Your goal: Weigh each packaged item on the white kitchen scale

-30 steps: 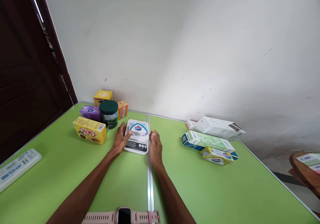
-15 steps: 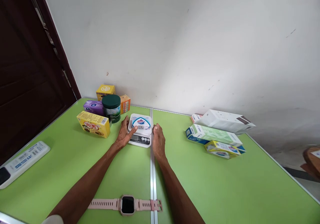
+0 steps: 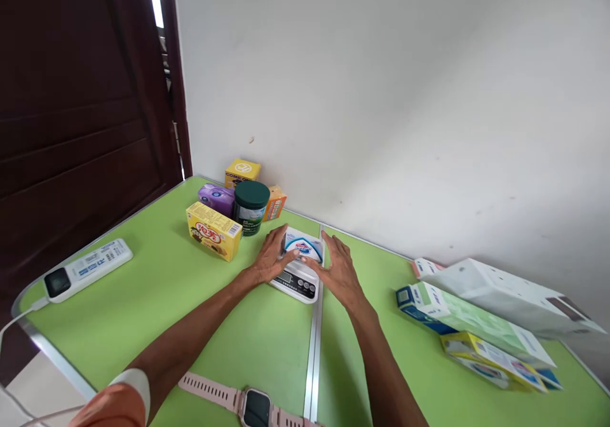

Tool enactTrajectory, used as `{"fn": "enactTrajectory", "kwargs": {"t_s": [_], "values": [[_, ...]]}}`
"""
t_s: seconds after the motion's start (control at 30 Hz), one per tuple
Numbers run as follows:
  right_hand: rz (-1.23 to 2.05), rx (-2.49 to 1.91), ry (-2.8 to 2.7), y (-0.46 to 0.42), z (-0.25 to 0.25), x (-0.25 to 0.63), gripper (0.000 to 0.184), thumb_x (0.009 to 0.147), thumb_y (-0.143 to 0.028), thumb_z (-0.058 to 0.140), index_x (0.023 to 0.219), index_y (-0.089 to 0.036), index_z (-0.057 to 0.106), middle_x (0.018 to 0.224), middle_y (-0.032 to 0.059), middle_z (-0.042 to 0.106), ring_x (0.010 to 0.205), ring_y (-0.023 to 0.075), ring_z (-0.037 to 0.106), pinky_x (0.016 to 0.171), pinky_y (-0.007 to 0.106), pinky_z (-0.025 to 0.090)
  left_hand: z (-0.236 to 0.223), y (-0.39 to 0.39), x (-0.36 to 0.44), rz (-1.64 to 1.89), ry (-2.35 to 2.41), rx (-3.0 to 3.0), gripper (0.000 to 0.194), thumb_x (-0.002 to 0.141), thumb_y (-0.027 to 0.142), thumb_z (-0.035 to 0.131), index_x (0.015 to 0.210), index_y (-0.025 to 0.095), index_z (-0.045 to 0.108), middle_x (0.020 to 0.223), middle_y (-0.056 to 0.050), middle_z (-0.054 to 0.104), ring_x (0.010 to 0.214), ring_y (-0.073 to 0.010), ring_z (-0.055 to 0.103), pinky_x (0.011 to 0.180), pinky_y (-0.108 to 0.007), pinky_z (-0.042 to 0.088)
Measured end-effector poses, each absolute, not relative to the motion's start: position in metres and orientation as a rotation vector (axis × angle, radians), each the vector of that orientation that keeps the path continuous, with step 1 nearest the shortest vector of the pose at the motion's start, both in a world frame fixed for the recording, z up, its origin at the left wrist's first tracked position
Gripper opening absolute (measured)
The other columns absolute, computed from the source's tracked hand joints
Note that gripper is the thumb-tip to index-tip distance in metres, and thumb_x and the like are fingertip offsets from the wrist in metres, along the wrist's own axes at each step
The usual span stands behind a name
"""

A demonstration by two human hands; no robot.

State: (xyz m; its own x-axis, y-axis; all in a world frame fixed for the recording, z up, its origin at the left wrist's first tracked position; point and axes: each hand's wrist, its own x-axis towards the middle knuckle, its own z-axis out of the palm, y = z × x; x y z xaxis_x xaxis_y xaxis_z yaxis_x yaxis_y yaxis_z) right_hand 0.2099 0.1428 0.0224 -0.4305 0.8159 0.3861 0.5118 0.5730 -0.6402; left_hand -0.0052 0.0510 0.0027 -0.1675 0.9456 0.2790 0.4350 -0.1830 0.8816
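A white kitchen scale [image 3: 298, 287] lies on the green table, its dark display and buttons facing me. Over its platform is a white and blue bar soap pack [image 3: 304, 244], partly covered by my fingers. My left hand [image 3: 274, 258] grips the pack's left side, its thumb along the near edge. From the right, my right hand [image 3: 337, 268] closes on the pack, thumb at the near edge and fingers at the far right corner. Whether the pack still rests on the platform I cannot tell.
Left stand a yellow snack box [image 3: 214, 231], a green-lidded tub [image 3: 251, 208], a purple pack [image 3: 216, 198] and small boxes. A white device [image 3: 88, 271] with a cable lies far left. Several cartons [image 3: 481, 316] lie right. A pink smartwatch [image 3: 256, 408] is nearest me.
My right hand has moved from beside the scale onto the soap pack. My left hand has shifted further round its left side. The view has turned, so everything sits differently in the picture.
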Motion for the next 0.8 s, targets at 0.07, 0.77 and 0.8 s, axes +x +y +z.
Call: {"fn": "enactTrajectory", "kwargs": {"t_s": [0.07,0.77,0.8], "values": [[0.566,-1.067,-2.192,0.151,0.028,0.214,0.094,0.079,-0.084,0.081,0.147,-0.020,0.072,0.151,0.0233,0.070,0.152,0.0491,0.052,0.124,0.071,0.043,0.008,0.058,-0.006,1.254,1.568,1.709,0.086,0.101,0.060,0.066,0.173,0.018,0.042,0.180,-0.021,0.044,0.169,-0.0375,0.038,0.142,-0.059,0.029],[0.775,-0.659,-2.225,0.072,0.148,0.156,0.067,0.094,-0.064,0.082,0.150,-0.029,0.069,0.147,0.0127,0.071,0.133,0.0334,0.072,0.105,0.050,0.067,0.163,-0.040,-0.080,1.160,1.643,1.839,0.061,0.087,0.048,0.088,0.138,0.021,0.069,0.141,-0.013,0.073,0.130,-0.0330,0.069,0.114,-0.046,0.055],[0.780,-0.621,-2.197,0.068,0.150,0.144,0.072,0.094,-0.065,0.082,0.155,-0.029,0.065,0.151,0.0137,0.068,0.138,0.0339,0.070,0.106,0.051,0.067,0.168,-0.049,-0.094,1.205,1.687,1.783,0.062,0.087,0.050,0.087,0.139,0.021,0.069,0.141,-0.012,0.073,0.128,-0.0318,0.070,0.113,-0.045,0.057]]}}
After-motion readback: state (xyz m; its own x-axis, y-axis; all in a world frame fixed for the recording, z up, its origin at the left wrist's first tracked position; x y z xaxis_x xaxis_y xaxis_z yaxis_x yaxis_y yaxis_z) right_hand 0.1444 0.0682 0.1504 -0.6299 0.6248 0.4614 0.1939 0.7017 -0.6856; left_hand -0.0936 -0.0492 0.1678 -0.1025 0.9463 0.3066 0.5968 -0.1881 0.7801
